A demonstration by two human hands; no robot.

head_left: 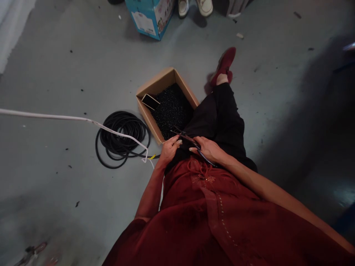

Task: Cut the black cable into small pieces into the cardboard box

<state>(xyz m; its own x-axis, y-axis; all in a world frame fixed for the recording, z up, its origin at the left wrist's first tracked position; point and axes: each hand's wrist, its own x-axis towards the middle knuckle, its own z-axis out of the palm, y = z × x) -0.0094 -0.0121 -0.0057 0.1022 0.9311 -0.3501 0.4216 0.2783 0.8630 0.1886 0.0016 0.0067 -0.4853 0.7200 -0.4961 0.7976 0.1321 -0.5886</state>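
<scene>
Over my lap, my right hand (209, 148) is closed around a pair of dark scissors (189, 139). The blades point left, slightly apart at the tips, and a handle runs back along the palm. My left hand (169, 149) is closed beside the blades, its thumb near them. A black hose runs into it from a loose coil (122, 133) on the floor; the end in my fingers is hidden. Just beyond both hands stands an open cardboard box (148, 116), holding many small black pieces (172, 107).
A phone-like dark rectangle with a pale rim (150, 102) lies in the box. A white cord (111, 130) crosses above the coil, near a yellow tie (152, 157). At the far side are a blue carton (144, 18) and another person's shoes (205, 7).
</scene>
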